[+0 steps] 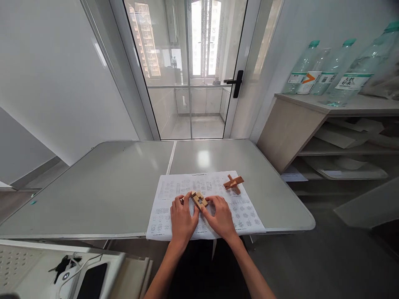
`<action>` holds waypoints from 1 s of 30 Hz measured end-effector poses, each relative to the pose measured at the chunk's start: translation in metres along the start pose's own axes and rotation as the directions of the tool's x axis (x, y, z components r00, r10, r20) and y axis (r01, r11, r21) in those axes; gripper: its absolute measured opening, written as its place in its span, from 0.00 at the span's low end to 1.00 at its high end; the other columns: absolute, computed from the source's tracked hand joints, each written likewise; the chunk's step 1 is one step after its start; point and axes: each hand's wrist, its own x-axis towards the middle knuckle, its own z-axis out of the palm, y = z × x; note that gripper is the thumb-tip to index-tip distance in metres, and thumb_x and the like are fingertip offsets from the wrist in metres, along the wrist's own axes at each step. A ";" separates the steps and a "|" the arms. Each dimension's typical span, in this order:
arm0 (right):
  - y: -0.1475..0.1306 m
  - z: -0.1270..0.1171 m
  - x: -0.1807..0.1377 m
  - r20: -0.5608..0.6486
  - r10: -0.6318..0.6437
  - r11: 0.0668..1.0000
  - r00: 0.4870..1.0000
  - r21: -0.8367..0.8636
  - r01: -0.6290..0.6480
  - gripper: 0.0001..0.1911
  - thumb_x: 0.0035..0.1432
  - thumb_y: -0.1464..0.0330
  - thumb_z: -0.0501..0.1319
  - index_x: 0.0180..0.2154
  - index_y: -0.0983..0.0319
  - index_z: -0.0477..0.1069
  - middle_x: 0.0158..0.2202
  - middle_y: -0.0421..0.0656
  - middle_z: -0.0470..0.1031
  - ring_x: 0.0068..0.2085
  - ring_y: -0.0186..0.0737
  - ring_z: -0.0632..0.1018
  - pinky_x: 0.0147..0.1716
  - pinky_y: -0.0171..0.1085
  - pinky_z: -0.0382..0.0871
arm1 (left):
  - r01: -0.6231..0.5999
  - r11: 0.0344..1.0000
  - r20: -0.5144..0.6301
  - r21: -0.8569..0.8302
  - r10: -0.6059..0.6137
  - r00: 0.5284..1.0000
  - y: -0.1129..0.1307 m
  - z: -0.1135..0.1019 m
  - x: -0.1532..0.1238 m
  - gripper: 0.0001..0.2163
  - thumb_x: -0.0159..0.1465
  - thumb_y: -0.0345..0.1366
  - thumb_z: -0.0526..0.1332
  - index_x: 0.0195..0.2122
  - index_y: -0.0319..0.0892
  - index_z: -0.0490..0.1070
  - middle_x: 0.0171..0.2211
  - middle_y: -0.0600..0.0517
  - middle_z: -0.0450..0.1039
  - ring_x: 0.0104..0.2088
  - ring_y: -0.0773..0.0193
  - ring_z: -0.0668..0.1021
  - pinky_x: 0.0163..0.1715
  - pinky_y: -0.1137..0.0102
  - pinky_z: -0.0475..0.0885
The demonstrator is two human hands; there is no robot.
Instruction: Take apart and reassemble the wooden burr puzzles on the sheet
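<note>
A light wooden interlocking puzzle (199, 199), made of notched blocks, rests on a printed sheet (166, 187) of small line diagrams. My left hand (182, 218) curls its fingers around the puzzle's left side, where another bit of pale wood shows by the fingertips. From the right, my right hand (220, 216) grips the puzzle's near right end with thumb and forefinger. Both thumbs come close together below the blocks, and my fingers hide part of the wood. Farther right on the sheet lies a reddish-brown wooden cross-shaped puzzle (233, 184), apart from both hands.
The grey folding table (124, 187) extends left and right of the sheet. At lower left, a white cart (121, 265) holds a phone (92, 281), keys and a cable. Plastic bottles (352, 83) stand on a wooden shelf (299, 124) at right. Behind is a glass door (205, 99).
</note>
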 end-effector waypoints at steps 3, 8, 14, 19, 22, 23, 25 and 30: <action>-0.002 -0.005 0.000 0.060 -0.032 0.998 0.998 0.051 0.029 0.16 0.62 0.66 0.64 0.52 0.56 0.73 0.51 0.47 0.77 0.52 0.52 0.77 0.53 0.49 0.72 | 0.005 1.000 0.002 0.000 -0.005 1.000 0.000 0.000 0.000 0.22 0.68 0.37 0.61 0.64 0.47 0.67 0.52 0.43 0.66 0.50 0.49 0.74 0.52 0.54 0.72; -0.001 -0.007 -0.001 0.106 -0.059 0.995 0.993 0.091 0.049 0.20 0.61 0.68 0.65 0.55 0.55 0.73 0.55 0.47 0.74 0.55 0.52 0.76 0.57 0.51 0.71 | 0.005 1.000 0.002 0.020 -0.005 1.000 -0.001 0.002 0.001 0.22 0.67 0.36 0.61 0.63 0.45 0.67 0.51 0.43 0.67 0.51 0.48 0.74 0.52 0.54 0.72; 0.001 -0.006 -0.001 0.099 -0.053 0.992 0.994 0.123 0.041 0.14 0.65 0.67 0.63 0.52 0.55 0.74 0.54 0.47 0.74 0.55 0.51 0.77 0.57 0.50 0.72 | -0.001 1.000 0.016 0.024 0.001 1.000 -0.002 0.003 0.001 0.21 0.68 0.36 0.61 0.62 0.43 0.67 0.51 0.43 0.68 0.51 0.49 0.75 0.52 0.54 0.71; 0.000 -0.005 -0.001 0.062 -0.047 0.994 0.997 0.104 0.041 0.12 0.65 0.68 0.64 0.50 0.55 0.75 0.53 0.46 0.76 0.53 0.50 0.78 0.55 0.49 0.74 | -0.006 1.000 0.024 0.030 0.005 1.000 -0.002 0.002 0.001 0.21 0.68 0.36 0.61 0.62 0.42 0.66 0.49 0.43 0.70 0.50 0.49 0.75 0.50 0.55 0.71; -0.002 -0.004 -0.001 0.058 -0.034 0.995 0.998 0.099 0.028 0.11 0.66 0.67 0.63 0.50 0.55 0.75 0.52 0.46 0.76 0.53 0.51 0.78 0.53 0.49 0.75 | -0.005 0.999 0.037 0.047 0.004 0.999 -0.002 0.002 0.001 0.21 0.68 0.36 0.60 0.62 0.41 0.66 0.49 0.44 0.72 0.49 0.49 0.75 0.50 0.56 0.71; -0.002 -0.004 -0.001 0.061 -0.029 0.995 0.998 0.099 0.023 0.11 0.66 0.67 0.63 0.50 0.55 0.75 0.52 0.47 0.76 0.53 0.51 0.78 0.53 0.49 0.75 | -0.006 0.999 0.038 0.050 0.004 0.999 -0.002 0.002 0.001 0.20 0.69 0.36 0.60 0.62 0.41 0.66 0.48 0.44 0.72 0.49 0.49 0.75 0.50 0.56 0.71; -0.004 -0.005 -0.001 0.063 -0.018 0.995 0.998 0.101 0.011 0.11 0.66 0.67 0.63 0.50 0.54 0.75 0.52 0.47 0.76 0.54 0.51 0.78 0.53 0.49 0.75 | -0.009 0.999 0.034 0.051 0.008 0.999 -0.002 0.002 0.001 0.20 0.69 0.36 0.60 0.61 0.41 0.66 0.48 0.44 0.73 0.49 0.49 0.76 0.49 0.55 0.71; -0.006 -0.005 -0.001 0.050 0.000 0.996 0.999 0.084 -0.004 0.11 0.66 0.67 0.63 0.50 0.54 0.75 0.52 0.46 0.76 0.53 0.49 0.78 0.52 0.48 0.76 | -0.009 1.000 0.012 0.021 0.009 1.000 -0.002 0.003 0.001 0.15 0.67 0.35 0.61 0.55 0.41 0.68 0.48 0.44 0.74 0.49 0.50 0.76 0.49 0.55 0.71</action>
